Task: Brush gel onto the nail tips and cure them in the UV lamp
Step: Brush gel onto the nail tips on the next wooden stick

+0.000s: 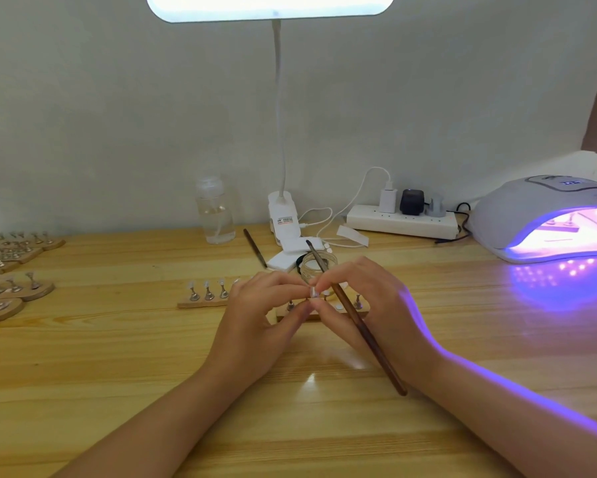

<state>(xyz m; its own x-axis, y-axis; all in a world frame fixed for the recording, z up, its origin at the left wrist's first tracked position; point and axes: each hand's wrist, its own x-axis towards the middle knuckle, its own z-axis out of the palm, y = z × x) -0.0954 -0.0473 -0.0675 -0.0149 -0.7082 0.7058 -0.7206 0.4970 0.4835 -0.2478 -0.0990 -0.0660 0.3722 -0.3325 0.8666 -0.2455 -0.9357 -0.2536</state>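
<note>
Pale pine tabletop carried our work: at frame centre our left hand and right hand pinched one clear nail tip, the long brown wooden brush tucked in the right, probably kept ready; the glowing white UV lamp waited upper right.

Both forearms reach forward, the left hand and right hand meeting fingertip to fingertip, apparently pinching.
</note>
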